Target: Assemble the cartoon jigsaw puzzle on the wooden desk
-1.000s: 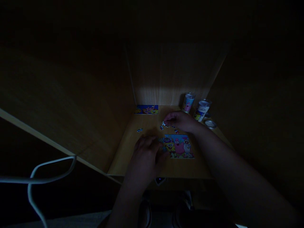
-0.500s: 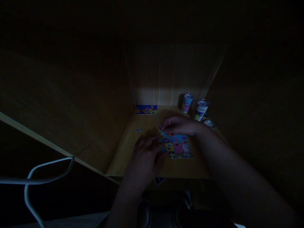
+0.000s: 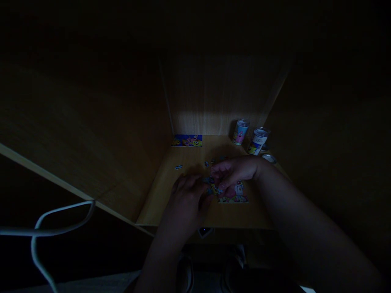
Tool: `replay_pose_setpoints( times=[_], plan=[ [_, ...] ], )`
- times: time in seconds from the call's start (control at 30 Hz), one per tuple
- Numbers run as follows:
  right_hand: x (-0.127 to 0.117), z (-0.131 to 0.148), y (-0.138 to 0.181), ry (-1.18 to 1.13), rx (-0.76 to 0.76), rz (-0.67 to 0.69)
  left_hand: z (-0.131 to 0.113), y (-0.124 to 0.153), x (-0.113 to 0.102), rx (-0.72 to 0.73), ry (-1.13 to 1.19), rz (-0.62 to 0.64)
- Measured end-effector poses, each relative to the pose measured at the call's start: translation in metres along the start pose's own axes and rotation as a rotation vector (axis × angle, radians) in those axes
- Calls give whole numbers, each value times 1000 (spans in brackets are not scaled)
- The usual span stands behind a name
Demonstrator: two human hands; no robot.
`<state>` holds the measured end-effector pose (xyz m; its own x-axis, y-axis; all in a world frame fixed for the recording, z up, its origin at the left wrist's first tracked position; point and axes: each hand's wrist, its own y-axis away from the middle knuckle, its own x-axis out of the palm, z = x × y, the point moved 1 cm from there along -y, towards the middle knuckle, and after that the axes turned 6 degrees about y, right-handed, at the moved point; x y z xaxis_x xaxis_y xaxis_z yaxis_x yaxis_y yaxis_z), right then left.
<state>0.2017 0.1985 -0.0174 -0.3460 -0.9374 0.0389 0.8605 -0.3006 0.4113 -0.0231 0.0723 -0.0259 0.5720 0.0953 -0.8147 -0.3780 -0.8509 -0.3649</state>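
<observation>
A small colourful cartoon jigsaw puzzle (image 3: 235, 195) lies on a dimly lit wooden desk (image 3: 183, 203). My right hand (image 3: 233, 173) sits over the puzzle's upper left part, fingers curled as if pinching a piece I cannot make out. Resting flat on the desk with fingers spread, my left hand (image 3: 186, 199) touches the puzzle's left edge. Several loose pieces (image 3: 212, 162) lie just behind my right hand, and one more piece (image 3: 179, 167) lies apart to the left.
A cartoon picture card (image 3: 187, 141) lies at the desk's back left. Two small printed tins (image 3: 240, 131) (image 3: 258, 141) stand at the back right, a round lid (image 3: 269, 158) beside them. Wooden walls close in the desk. A white cable (image 3: 49, 219) loops at the lower left.
My right hand has come back from the loose pieces behind the puzzle and down onto the puzzle's upper left. My left hand has hardly moved.
</observation>
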Motion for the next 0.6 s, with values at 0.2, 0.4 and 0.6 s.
replay_pose_setpoints(
  times=[0.2, 0.4, 0.6],
  plan=[
    [3, 4, 2, -2, -57, 14, 1, 0, 1, 1, -6, 0],
    [3, 2, -1, 21, -37, -3, 1, 0, 0, 14, -20, 12],
    [1, -1, -4, 18, -29, -37, 1, -1, 0, 8, -24, 22]
  ],
)
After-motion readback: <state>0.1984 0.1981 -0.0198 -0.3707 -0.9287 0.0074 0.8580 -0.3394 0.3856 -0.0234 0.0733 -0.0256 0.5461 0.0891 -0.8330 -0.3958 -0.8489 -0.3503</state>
